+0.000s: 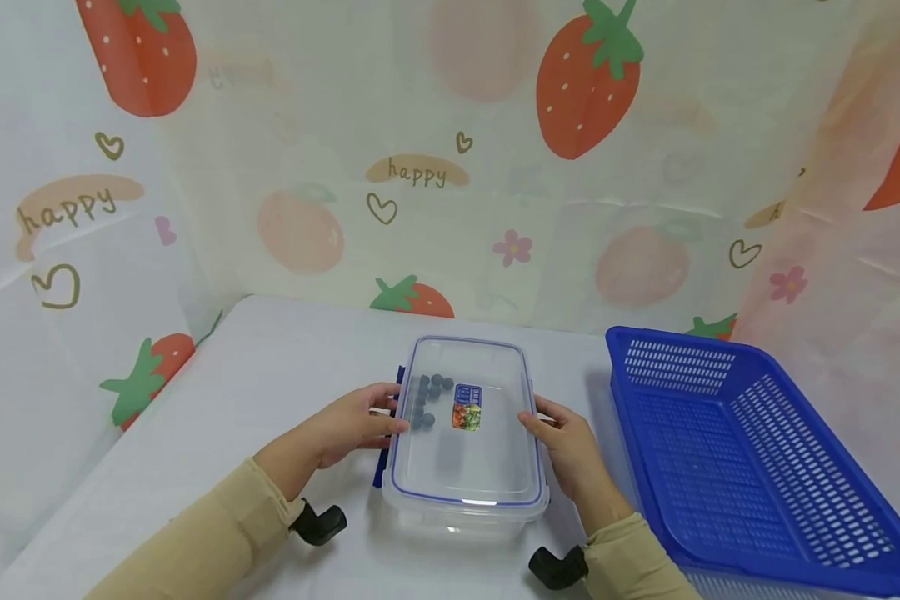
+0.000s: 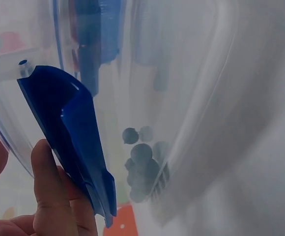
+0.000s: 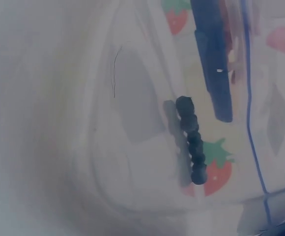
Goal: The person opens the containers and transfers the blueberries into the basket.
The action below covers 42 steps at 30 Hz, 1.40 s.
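A clear plastic food container (image 1: 461,517) stands in the middle of the white table, its clear lid (image 1: 465,467) edged in blue. Small dark blueberries (image 1: 428,392) show through the lid, gathered toward the left side inside. My left hand (image 1: 348,425) grips the container's left side, thumb at the lid's edge. In the left wrist view its fingers touch a blue latch (image 2: 73,132), which sticks out from the wall. On the opposite side, my right hand (image 1: 570,446) holds the container with the thumb over the lid's rim. The right wrist view shows the blueberries (image 3: 194,142) in a row but no fingers.
A large blue perforated basket (image 1: 720,492) stands to the right of the container. Behind the table (image 1: 285,350) hangs a pale curtain (image 1: 330,100) printed with strawberries. A small colourful label (image 1: 467,407) is on the lid.
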Tool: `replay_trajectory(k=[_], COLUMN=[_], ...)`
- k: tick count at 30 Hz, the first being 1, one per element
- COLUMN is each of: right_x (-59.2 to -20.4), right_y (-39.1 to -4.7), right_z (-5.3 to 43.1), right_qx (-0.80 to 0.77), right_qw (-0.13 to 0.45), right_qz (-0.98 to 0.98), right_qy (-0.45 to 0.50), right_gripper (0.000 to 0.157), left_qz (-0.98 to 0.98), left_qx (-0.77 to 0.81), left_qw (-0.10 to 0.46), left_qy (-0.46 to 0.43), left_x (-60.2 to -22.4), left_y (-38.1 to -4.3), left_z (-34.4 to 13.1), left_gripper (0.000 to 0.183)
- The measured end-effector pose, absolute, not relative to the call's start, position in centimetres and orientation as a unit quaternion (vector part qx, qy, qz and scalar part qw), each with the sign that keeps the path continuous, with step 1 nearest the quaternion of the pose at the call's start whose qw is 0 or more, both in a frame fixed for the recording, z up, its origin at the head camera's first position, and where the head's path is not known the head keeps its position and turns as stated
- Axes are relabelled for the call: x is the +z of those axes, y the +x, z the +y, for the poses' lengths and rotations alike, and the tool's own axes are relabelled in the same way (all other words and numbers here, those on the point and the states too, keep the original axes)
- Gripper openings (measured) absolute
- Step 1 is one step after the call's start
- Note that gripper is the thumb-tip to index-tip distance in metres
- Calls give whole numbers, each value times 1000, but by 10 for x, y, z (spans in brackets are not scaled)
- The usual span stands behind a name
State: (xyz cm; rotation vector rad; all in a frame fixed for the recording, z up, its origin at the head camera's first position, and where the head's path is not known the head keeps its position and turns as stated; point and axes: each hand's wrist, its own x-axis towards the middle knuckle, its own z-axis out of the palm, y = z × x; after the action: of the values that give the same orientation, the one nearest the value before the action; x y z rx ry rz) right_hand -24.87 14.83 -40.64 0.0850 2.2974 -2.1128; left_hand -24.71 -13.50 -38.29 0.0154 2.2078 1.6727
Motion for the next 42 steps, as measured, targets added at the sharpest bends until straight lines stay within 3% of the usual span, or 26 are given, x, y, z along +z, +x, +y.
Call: replay_trajectory(k=[20,34,42], right_x=[-409,-392,-384], right_y=[-246,-248,-248], right_z=[149,148,151], right_qx=[-731,-640,-611], right_qw=[13,-33,-20], right_qz=[682,768,791], right_qy=[31,18,26], right_gripper=[46,51,54], left_qz=[784,807,793], left_qx=[586,563,577], left_qw=[202,176,196], left_qy=[24,3,-3], left_x=[-380,-367,-365], left_y=[-250,-247,-243], left_z=[-137,-135,-131], left_gripper=[67,74,78])
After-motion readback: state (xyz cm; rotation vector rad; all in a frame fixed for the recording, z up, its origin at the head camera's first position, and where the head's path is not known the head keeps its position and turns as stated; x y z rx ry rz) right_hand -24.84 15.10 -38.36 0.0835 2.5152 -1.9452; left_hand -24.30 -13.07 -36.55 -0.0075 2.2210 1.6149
